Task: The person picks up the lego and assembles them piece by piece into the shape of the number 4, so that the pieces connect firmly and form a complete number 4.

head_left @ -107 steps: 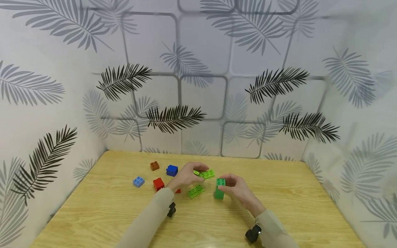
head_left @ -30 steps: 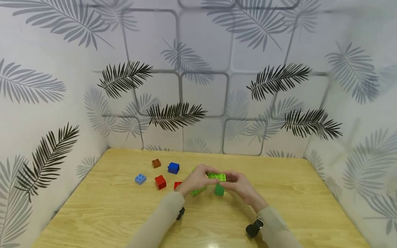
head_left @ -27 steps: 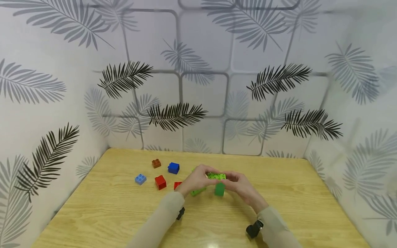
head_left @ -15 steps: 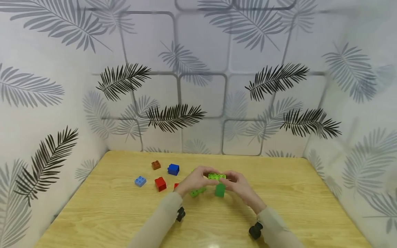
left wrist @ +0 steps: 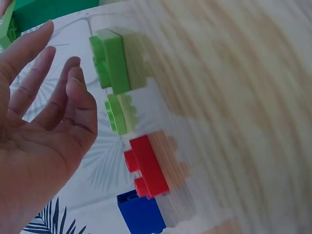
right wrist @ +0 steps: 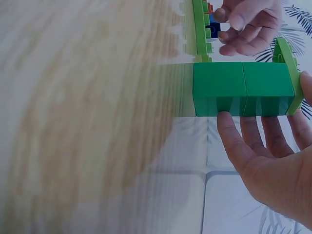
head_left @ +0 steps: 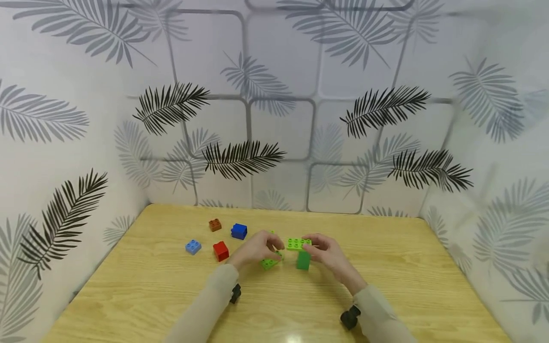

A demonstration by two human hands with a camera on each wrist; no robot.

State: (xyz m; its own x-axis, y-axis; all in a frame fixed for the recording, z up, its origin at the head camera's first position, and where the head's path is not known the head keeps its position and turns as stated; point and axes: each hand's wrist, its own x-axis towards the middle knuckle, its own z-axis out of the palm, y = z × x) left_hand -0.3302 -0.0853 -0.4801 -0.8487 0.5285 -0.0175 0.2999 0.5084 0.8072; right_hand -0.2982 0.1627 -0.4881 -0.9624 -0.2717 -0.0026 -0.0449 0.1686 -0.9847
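A tower of two dark green building bricks (right wrist: 219, 80) stands upright on the wooden table. Across its top lies a long lime brick (head_left: 295, 244), sticking out to the left. My right hand (head_left: 329, 257) holds the tower from the right, thumb at the lime brick and fingers along the green sides. Left of the tower, my left hand (head_left: 257, 248) hovers with loosely bent fingers and nothing in them. Under and beside it lie more lime bricks (left wrist: 117, 61), partly hidden by the hand in the head view.
Farther left on the table (head_left: 150, 286) lie a red brick (head_left: 221, 251), a dark blue brick (head_left: 239, 231), a light blue brick (head_left: 193, 247) and a brown brick (head_left: 215, 225). A flat red brick (left wrist: 149, 165) shows in the left wrist view. Leaf-patterned walls stand behind and at the sides.
My left hand took a lime brick, set it on the green tower with my right hand alongside, then let go and drew back left. My right hand stays at the tower.
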